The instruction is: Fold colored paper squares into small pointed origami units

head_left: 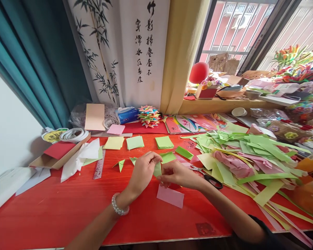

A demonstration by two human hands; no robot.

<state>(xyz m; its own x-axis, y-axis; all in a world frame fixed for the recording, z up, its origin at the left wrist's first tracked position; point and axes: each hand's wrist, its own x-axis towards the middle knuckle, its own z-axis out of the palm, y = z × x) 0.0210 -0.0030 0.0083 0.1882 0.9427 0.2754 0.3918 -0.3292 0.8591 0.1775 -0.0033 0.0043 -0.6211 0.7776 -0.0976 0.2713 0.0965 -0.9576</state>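
My left hand (143, 171) and my right hand (175, 173) are close together above the red table, both closed on a small piece of light green paper (158, 169). The left fingertips pinch its top, and the right fingers grip its right side. Fingers hide part of the paper, so its folds cannot be made out fully. Just below lies a pink paper rectangle (170, 196). A folded green paper piece (120, 165) rests left of my left hand. Behind my hands are a green sheet (168, 157) and a folded bright green strip (184, 152).
Paper stacks in yellow (114, 143), pale green (135, 142) and green (164, 142) line the back. Scissors (213, 181) lie right of my right hand, beside a heap of paper scraps (240, 149). Leftward are a ruler (99, 164) and a cardboard tray (45, 161).
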